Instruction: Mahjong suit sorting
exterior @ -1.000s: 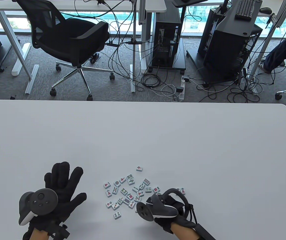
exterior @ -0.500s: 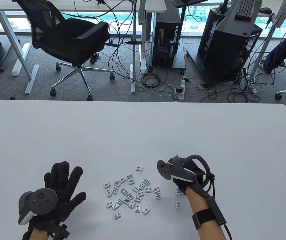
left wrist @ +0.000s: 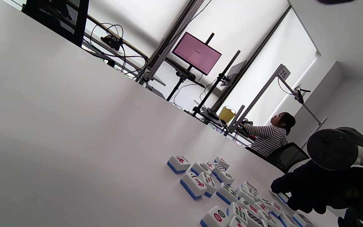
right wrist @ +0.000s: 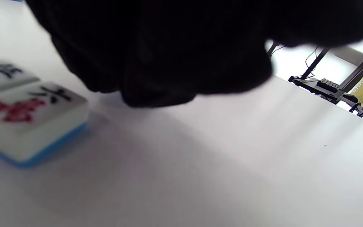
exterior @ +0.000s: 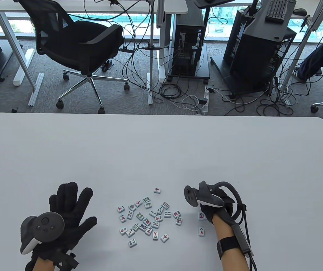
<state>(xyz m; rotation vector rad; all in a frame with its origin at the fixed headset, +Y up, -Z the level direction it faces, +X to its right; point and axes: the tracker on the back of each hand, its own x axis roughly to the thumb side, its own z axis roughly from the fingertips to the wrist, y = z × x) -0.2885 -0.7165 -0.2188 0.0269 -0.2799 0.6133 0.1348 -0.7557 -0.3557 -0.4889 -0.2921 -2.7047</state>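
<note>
Several blue-backed mahjong tiles (exterior: 147, 217) lie face up in a loose cluster near the table's front edge, also seen in the left wrist view as the cluster (left wrist: 232, 195). One tile (exterior: 157, 190) lies alone just beyond it. To the cluster's right lie two character tiles, one (exterior: 201, 231) free and one (exterior: 201, 216) partly under my right hand (exterior: 208, 210). That hand's fingers (right wrist: 156, 56) curl down to the table beside a character tile (right wrist: 27, 116); whether they hold anything is hidden. My left hand (exterior: 71, 203) rests flat with spread fingers, left of the cluster.
The white table (exterior: 161, 152) stretches far beyond the tiles. Past its far edge stand an office chair (exterior: 76, 42), computer towers (exterior: 189, 48) and floor cables. A seated person (left wrist: 269, 135) is in the background of the left wrist view.
My right hand went from the cluster's near right edge out to the right, then settled slightly nearer me. Character tiles now lie to the cluster's right. The left hand stayed still.
</note>
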